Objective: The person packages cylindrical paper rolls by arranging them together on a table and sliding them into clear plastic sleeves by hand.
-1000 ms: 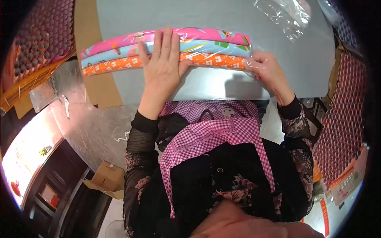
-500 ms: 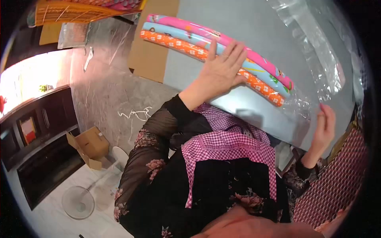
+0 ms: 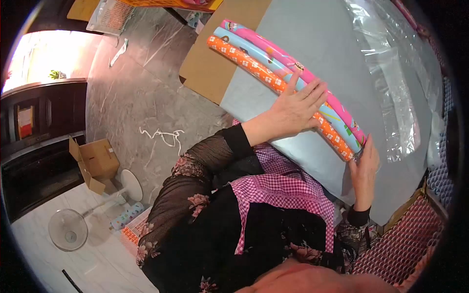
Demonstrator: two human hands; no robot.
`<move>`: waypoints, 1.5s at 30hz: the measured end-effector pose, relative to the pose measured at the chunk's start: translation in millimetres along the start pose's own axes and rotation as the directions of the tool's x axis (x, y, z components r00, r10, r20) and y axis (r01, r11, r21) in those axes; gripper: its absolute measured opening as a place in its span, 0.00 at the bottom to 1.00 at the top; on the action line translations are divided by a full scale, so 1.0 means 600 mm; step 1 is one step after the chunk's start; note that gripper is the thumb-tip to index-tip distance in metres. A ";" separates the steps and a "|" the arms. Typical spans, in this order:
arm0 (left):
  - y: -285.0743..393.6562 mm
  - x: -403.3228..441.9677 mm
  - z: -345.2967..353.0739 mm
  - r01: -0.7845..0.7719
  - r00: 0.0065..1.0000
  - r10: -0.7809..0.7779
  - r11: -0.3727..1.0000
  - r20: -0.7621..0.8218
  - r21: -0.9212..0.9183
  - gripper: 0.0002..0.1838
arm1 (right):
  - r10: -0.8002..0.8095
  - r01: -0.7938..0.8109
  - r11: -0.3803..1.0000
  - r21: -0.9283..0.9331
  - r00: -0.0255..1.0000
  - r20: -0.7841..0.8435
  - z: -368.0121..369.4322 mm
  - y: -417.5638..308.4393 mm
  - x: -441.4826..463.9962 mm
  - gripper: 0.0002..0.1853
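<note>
Three patterned rolls of wrapping paper, an orange roll (image 3: 254, 69), a light blue roll (image 3: 251, 52) and a pink roll (image 3: 266, 45), lie side by side on the grey-topped table. They look like rolls of gift wrap with a glossy clear plastic cover. My left hand (image 3: 295, 107) rests flat across their middle, fingers stretched out and holding nothing. At their near right end, my right hand (image 3: 365, 173) cups the roll ends, thumb by the orange roll and a finger by the pink one. Clear film shows between its fingers.
Long clear plastic sleeves (image 3: 393, 93) lie on the table's (image 3: 322, 34) right side. Brown cardboard (image 3: 207, 73) is under the far left end. On the floor are white string (image 3: 163, 136), an open carton (image 3: 100, 163) and a stand with a clear round base (image 3: 68, 229).
My right hand has come from the right, off the rolls, to their near end. My left hand stays on the rolls. The view has shifted, and the rolls appear more slanted.
</note>
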State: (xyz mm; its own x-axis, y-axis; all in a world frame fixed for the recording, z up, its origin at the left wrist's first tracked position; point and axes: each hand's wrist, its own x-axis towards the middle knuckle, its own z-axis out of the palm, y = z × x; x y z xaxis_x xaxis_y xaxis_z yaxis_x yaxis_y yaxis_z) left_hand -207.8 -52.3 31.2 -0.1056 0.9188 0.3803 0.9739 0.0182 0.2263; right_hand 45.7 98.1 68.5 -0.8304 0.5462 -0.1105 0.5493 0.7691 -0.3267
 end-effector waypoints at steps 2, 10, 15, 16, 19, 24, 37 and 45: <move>-0.002 -0.001 0.003 -0.008 1.000 0.009 1.000 -0.020 0.013 0.37 | 0.129 -0.131 0.983 0.130 0.991 0.027 -0.001 -0.001 0.008 0.41; -0.001 0.002 0.001 -0.010 1.000 0.010 1.000 -0.020 0.003 0.36 | 0.193 -0.193 0.981 0.028 0.981 0.007 0.010 -0.013 0.011 0.31; -0.001 0.002 -0.001 -0.022 0.995 0.022 1.000 -0.095 0.003 0.37 | 0.281 -0.262 0.954 -0.146 0.952 0.121 -0.012 -0.027 0.006 0.26; -0.002 0.002 -0.003 -0.028 0.994 0.028 1.000 -0.102 0.003 0.37 | 0.222 -0.213 0.972 -0.098 0.971 0.091 -0.012 -0.023 0.000 0.23; -0.005 -0.005 -0.013 -0.057 0.988 0.055 0.998 -0.145 -0.010 0.36 | 0.143 -0.161 0.983 0.090 0.974 0.177 -0.013 0.003 -0.021 0.18; 0.001 0.005 -0.048 -0.072 0.930 0.060 0.997 -0.362 -0.019 0.33 | 0.165 -0.596 0.646 0.477 0.719 0.675 0.006 0.027 -0.064 0.18; 0.072 -0.027 0.000 -0.050 0.955 0.009 0.990 -0.298 -0.129 0.26 | -0.223 -0.724 -0.373 0.580 0.677 0.701 0.087 -0.041 -0.180 0.06; 0.088 -0.049 0.003 -0.043 0.974 0.009 0.989 -0.228 -0.144 0.27 | -0.145 -0.708 -0.361 0.607 0.686 0.713 0.110 -0.051 -0.182 0.09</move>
State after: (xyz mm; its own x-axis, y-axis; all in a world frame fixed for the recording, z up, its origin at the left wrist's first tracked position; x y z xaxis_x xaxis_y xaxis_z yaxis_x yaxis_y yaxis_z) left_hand -153.1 -77.6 30.1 -0.1398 0.8047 0.5769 0.9383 -0.0784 0.3368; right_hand 113.0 -7.0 28.8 -0.7159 0.0265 -0.6977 0.3324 -0.8659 -0.3739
